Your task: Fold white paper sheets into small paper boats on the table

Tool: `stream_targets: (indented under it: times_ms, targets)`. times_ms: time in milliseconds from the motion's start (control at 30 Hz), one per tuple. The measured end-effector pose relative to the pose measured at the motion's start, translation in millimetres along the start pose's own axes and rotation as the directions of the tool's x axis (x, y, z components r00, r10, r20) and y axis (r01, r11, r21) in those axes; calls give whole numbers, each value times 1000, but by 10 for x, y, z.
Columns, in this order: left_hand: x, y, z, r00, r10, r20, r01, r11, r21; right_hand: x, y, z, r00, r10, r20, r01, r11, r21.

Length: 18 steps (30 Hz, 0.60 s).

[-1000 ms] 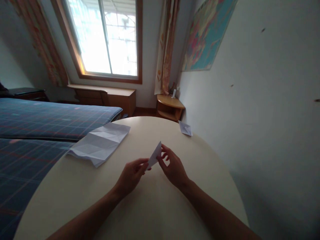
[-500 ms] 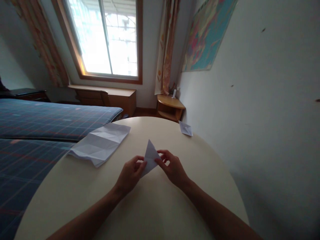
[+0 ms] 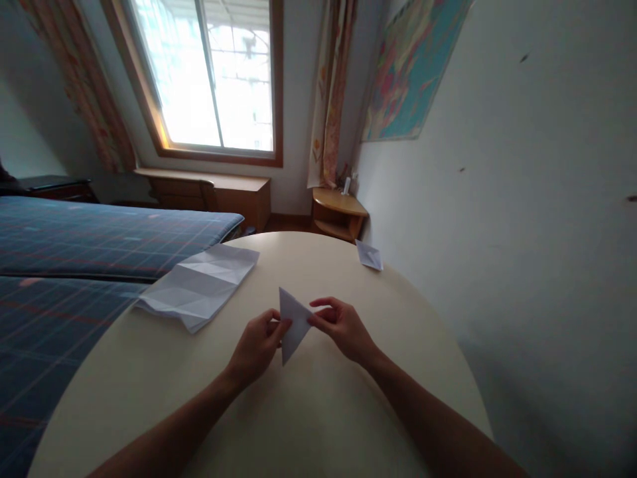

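Observation:
A small white paper folded into a triangle (image 3: 292, 323) is held just above the round cream table (image 3: 308, 411). My left hand (image 3: 256, 346) pinches its left edge with thumb and fingers closed. On the paper's right corner my right hand (image 3: 341, 327) is pinched too, index finger stretched over the top. The triangle's long edge runs up and down, with one tip pointing at me.
A creased, unfolded white sheet (image 3: 199, 284) lies at the table's left rim. A small folded paper piece (image 3: 369, 255) sits at the far right rim by the wall. A bed with a blue plaid cover (image 3: 74, 245) stands to the left.
The folded triangle has been turned counter-clockwise between both hands; its upper tip swung from up-right to up-left and a lower tip now points toward me. Both hands stayed in place.

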<state>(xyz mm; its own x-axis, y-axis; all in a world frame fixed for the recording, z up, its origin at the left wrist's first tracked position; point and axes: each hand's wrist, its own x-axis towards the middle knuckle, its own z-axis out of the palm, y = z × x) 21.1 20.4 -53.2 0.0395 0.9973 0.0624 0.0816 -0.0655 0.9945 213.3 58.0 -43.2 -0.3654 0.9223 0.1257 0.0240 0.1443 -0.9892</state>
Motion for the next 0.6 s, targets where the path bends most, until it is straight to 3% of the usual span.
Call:
stream_targets:
  times_ms: [400,500,600]
  targets:
    - [20,11,-36,998,6,-64,-3,998,58,25,18,-70,995,-50,-85,43,996,-80]
    - [23,12,-32,998,-1,-66,4,999,47,18,20,-46,979,-148,-143,114,968,-222]
    - [31,-3,-35,997,-5,-78,8,999,37,-25,-9,6,924,-358,-132,264,850,-456]
